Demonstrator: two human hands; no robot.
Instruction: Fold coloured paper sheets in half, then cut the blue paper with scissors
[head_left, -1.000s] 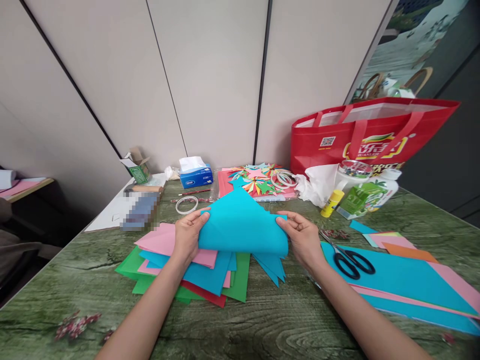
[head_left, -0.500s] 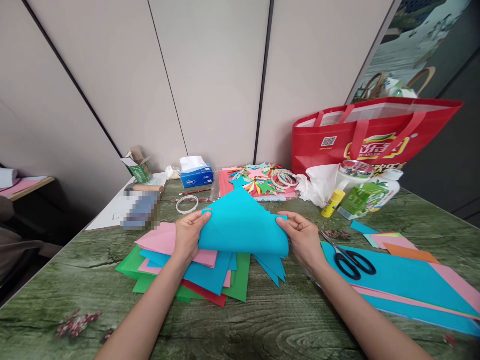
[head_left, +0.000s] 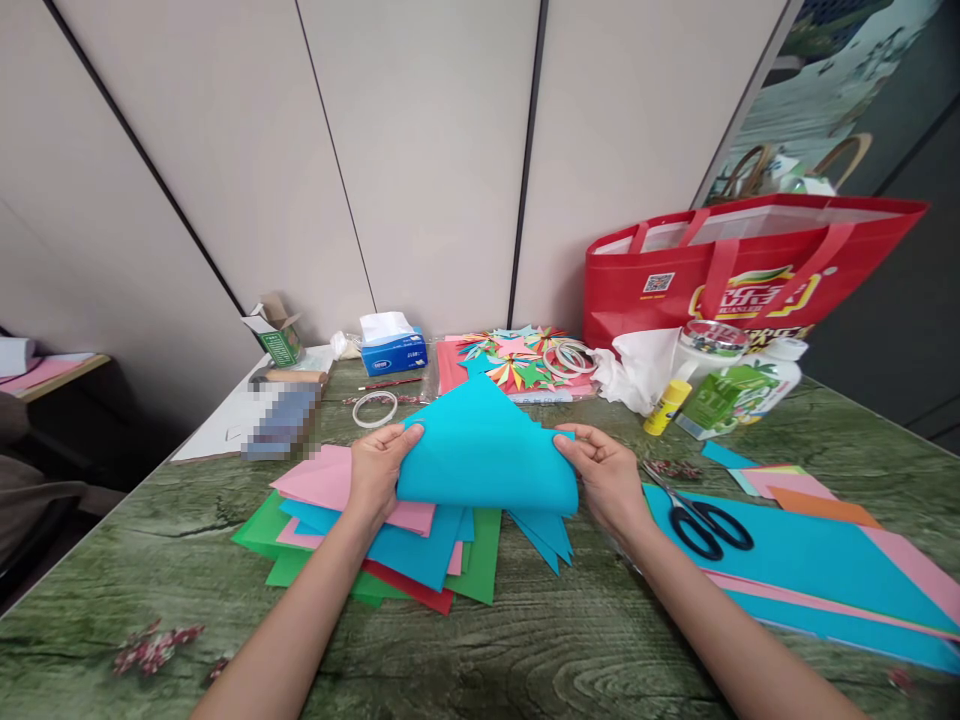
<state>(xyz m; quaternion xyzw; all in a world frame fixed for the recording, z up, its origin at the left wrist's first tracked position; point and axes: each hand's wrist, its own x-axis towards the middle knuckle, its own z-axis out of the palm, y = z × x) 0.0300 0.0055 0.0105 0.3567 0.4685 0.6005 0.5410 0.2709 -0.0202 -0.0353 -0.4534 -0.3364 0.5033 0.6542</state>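
Keeping still, the left hand [head_left: 379,462] and right hand [head_left: 609,472] pinch the blue paper [head_left: 487,455] between thumbs and fingers, above the table [head_left: 555,640] by the paper pile [head_left: 420,550]. Nothing has visibly shifted; its bend looks rounded, uncreased.

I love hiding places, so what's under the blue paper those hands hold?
Past the blue paper's lower edge, pink paper and pointed blue tips peek out. Whatever it covers beyond that can't be seen.
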